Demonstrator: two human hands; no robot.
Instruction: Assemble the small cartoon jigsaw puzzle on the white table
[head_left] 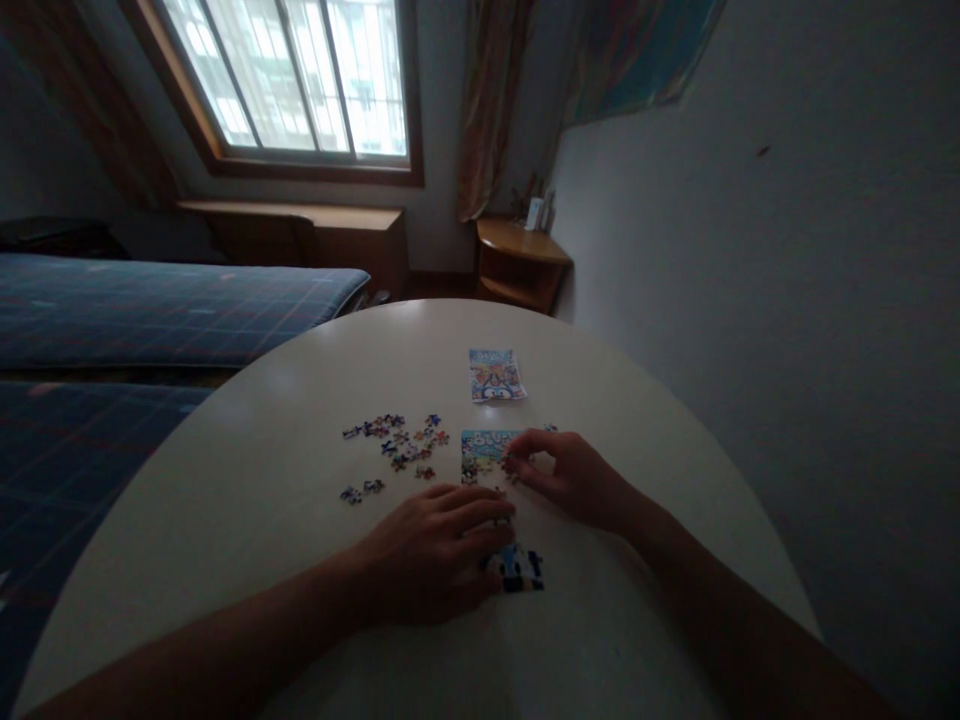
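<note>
A partly joined jigsaw puzzle (480,446) with a light blue top and white lettering lies in the middle of the table. My right hand (574,480) is at its right edge, thumb and forefinger pinched on a small puzzle piece (511,468) that the fingertips partly cover. Nearer to me is another joined section (525,570) in blue, white and black. My left hand (439,550) rests palm down over that section's left side, fingers stretched and slightly apart, hiding part of it. Loose puzzle pieces (401,440) are scattered left of the puzzle.
Beyond the puzzle lies a small picture sheet (495,376) on the round white table (615,620). One loose piece (550,427) sits past my right hand. A bed with a plaid cover (150,310) stands left, a wall (787,300) right, and a corner shelf (521,240) behind.
</note>
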